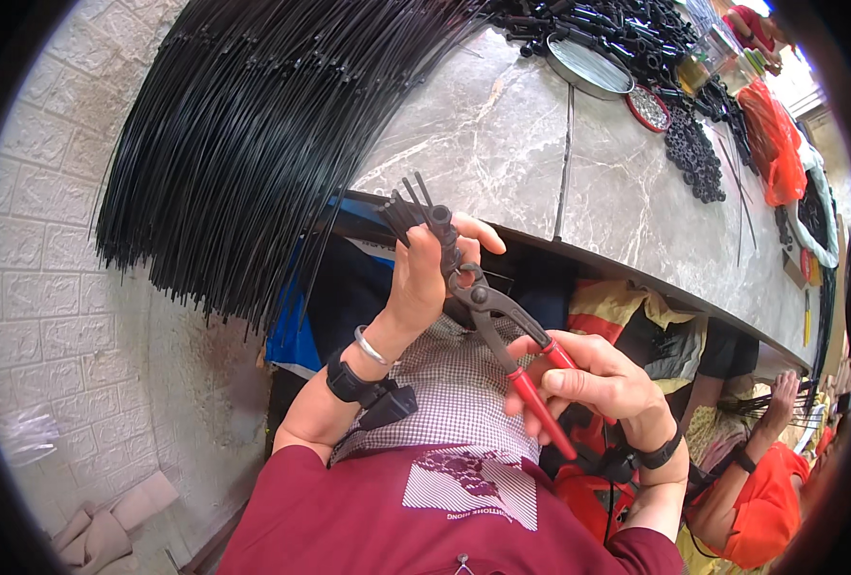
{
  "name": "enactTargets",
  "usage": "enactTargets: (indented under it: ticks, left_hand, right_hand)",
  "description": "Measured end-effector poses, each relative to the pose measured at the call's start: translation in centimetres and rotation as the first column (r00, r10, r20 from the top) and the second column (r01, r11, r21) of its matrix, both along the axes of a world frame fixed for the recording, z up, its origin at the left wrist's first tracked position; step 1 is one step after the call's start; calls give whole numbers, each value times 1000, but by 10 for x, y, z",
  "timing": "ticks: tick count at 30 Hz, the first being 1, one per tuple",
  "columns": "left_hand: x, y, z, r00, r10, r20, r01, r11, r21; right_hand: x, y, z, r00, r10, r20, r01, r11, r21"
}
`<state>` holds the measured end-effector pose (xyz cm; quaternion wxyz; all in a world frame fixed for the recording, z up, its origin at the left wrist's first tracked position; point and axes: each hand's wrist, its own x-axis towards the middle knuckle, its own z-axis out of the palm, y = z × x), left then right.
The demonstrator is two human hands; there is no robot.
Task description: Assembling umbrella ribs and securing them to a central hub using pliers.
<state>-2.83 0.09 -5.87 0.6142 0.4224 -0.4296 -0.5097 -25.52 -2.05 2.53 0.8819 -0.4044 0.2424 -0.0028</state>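
My left hand (419, 273) is closed on a small black fitting (442, 217) with a round hole. Several short black rods (406, 207) stick up from between its fingers. In my right hand (605, 376) are pliers with red handles (538, 414) and a dark metal head (498, 305). Their jaws meet a black part just below my left fingers; the exact grip there is hidden. Both hands are over my checked apron (435, 393), in front of the table edge.
A thick bundle of thin black rods (243, 144) overhangs the grey marbled table (483, 144) at left. Far back lie heaped black tubes (626, 34), a round tin (590, 67) and a red-rimmed dish (646, 109). At right are a red bag (773, 139) and another person's arm (759, 441).
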Motion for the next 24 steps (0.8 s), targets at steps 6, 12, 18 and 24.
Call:
enactTargets:
  ticks: [6, 12, 18, 24]
  left_hand:
    - [0, 1, -3, 999, -27, -22, 26, 999, -26]
    - [-1, 1, -3, 1000, -13, 23, 13, 1000, -21]
    - [-3, 0, -6, 999, 11, 44, -11, 1000, 7]
    - [-2, 0, -3, 995, 93, -21, -92, 994, 53]
  right_hand:
    - [0, 5, -1, 999, -22, -49, 23, 999, 27]
    - [3, 8, 1, 993, 1, -121, -4, 1000, -25]
    - [3, 5, -2, 989, 20, -146, -28, 998, -56]
    - [0, 7, 1, 997, -67, -48, 58, 984, -167]
